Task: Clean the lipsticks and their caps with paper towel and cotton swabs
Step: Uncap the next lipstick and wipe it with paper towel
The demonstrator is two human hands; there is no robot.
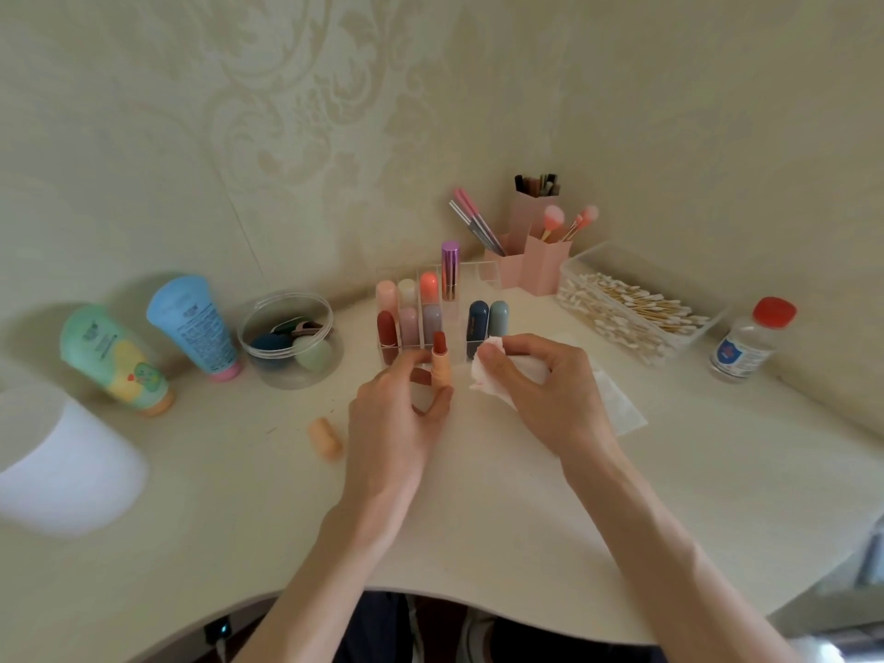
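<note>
My left hand holds an open peach-cased lipstick upright, its dark red tip showing above my fingers. Just right of it, my right hand grips a crumpled white paper towel, a small gap between towel and lipstick. The peach cap lies on the table to the left of my left hand. Behind my hands a clear organizer holds several capped lipsticks in red, pink, orange, purple and blue. A clear box of cotton swabs sits at the right.
A flat sheet of paper towel lies under my right wrist. A red-capped clear bottle stands far right, pink brush holders at the back. Left are a sponge jar, two tubes and a white roll.
</note>
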